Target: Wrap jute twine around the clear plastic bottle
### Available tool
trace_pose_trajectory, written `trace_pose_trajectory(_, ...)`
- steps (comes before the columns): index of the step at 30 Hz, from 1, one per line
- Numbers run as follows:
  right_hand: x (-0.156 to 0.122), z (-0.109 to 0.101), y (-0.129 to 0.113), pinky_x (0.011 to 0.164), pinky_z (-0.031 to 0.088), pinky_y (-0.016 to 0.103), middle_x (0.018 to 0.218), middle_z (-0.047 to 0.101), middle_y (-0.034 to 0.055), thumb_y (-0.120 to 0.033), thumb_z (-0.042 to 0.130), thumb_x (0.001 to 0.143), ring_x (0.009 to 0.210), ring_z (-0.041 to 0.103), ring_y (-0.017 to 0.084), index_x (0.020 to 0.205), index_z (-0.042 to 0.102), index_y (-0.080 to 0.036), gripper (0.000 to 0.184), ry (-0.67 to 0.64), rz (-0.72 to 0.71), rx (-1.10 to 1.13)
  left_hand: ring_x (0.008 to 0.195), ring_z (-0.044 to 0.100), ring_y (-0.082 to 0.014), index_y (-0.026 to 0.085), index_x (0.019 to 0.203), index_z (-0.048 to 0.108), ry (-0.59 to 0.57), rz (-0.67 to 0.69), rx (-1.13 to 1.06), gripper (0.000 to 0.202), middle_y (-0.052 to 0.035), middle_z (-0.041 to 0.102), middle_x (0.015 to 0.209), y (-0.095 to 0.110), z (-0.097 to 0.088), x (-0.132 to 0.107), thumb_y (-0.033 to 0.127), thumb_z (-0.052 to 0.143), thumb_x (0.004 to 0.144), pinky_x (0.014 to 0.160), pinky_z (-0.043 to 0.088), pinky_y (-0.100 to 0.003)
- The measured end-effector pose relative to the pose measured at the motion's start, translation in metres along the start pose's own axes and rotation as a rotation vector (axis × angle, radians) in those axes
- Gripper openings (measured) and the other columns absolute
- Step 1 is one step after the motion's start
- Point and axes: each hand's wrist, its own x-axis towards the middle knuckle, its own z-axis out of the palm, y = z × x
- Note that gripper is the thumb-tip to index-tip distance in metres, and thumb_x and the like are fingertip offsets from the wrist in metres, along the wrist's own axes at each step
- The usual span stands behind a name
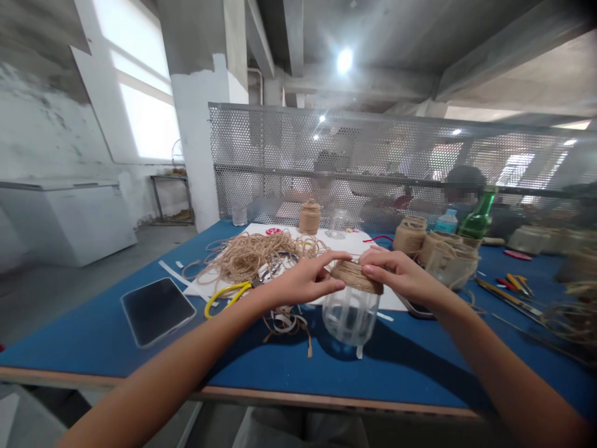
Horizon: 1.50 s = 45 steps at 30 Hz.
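A clear glass jar [351, 314] is held a little above the blue table [140, 367], its upper part wound with brown twine [355, 277]. My left hand [303, 280] grips the wound band from the left, fingers stretched over its top and thumb below. My right hand [403, 274] closes on the band from the right, fingertips pressed on the twine. White strips run down the jar's side, and one tab hangs beneath it.
A tangle of loose twine [252, 255] lies behind my left hand, with yellow-handled scissors [233, 291] and a dark tablet [157, 310] nearby. Twine-wrapped jars [410, 236], a green bottle [478, 218] and tools [515, 283] stand at the right. A perforated metal screen [373, 162] backs the table, people behind it.
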Motion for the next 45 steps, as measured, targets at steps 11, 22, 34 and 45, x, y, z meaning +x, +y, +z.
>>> trace_pose_trajectory(11, 0.003, 0.004, 0.011, 0.077, 0.04, 0.032, 0.08, 0.057, 0.0056, -0.038, 0.042, 0.087, 0.08, 0.051, 0.016, 0.069, 0.058, -0.015, 0.034, -0.091, -0.07, 0.155, 0.048, 0.032, -0.0074, 0.019, 0.123, 0.041, -0.075, -0.02, -0.045, 0.043, 0.0081, 0.03, 0.053, -0.004, -0.011, -0.001, 0.029, 0.052, 0.083, 0.046, 0.024, -0.019)
trace_pose_trajectory(22, 0.005, 0.004, 0.004, 0.074, 0.039, 0.03, 0.071, 0.059, 0.0036, -0.043, 0.037, 0.088, 0.073, 0.053, 0.015, 0.066, 0.057, -0.016, 0.04, -0.097, 0.046, 0.077, 0.045, 0.034, -0.0072, 0.017, 0.115, 0.045, 0.025, -0.023, 0.109, 0.038, 0.0092, 0.035, 0.05, 0.005, 0.0, 0.0, 0.034, 0.054, 0.081, 0.048, 0.027, -0.019)
trace_pose_trajectory(34, -0.001, 0.0, -0.001, 0.063, 0.04, 0.025, 0.068, 0.055, 0.0008, -0.039, 0.044, 0.086, 0.063, 0.051, 0.012, 0.081, 0.059, -0.016, 0.028, -0.08, 0.083, 0.168, 0.048, 0.036, -0.0081, 0.018, 0.131, 0.03, -0.019, -0.006, 0.01, 0.057, 0.0085, 0.035, 0.053, 0.002, -0.002, 0.0, 0.03, 0.055, 0.081, 0.047, 0.027, -0.019)
trace_pose_trajectory(45, -0.003, -0.002, 0.001, 0.061, 0.04, 0.024, 0.07, 0.052, 0.0, -0.039, 0.046, 0.086, 0.062, 0.05, 0.011, 0.08, 0.056, -0.015, 0.026, -0.095, 0.105, 0.213, 0.045, 0.028, -0.0075, 0.018, 0.126, 0.039, -0.068, -0.065, -0.01, 0.048, 0.0092, 0.027, 0.048, -0.012, -0.012, -0.001, 0.033, 0.052, 0.083, 0.044, 0.021, -0.019)
